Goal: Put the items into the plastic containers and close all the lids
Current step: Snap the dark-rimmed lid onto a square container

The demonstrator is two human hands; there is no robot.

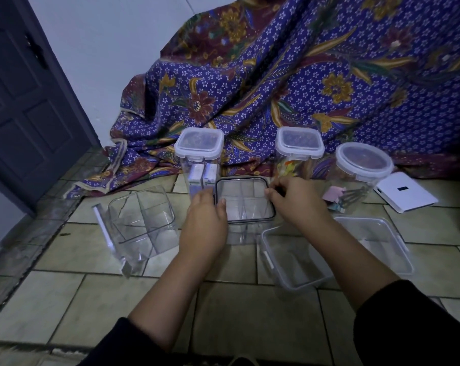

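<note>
A clear square container with a dark-rimmed lid [246,200] stands on the tiled floor at the centre. My left hand [206,220] grips the lid's left edge, thumb on top. My right hand [293,200] pinches its right edge. Behind it stand two tall lidded containers: the left tall container [199,154] holds white boxes, the right tall container [299,149] holds colourful packets. A round lidded jar [361,167] at the right holds clips. An open divided container [141,220] lies at the left. In front of my right arm lie an open rectangular box [293,260] and a flat lid [377,241].
A purple patterned cloth [303,75] drapes behind the containers. A white flat device [406,191] lies at the far right on the floor. A dark door [25,101] stands at the left, by a white wall.
</note>
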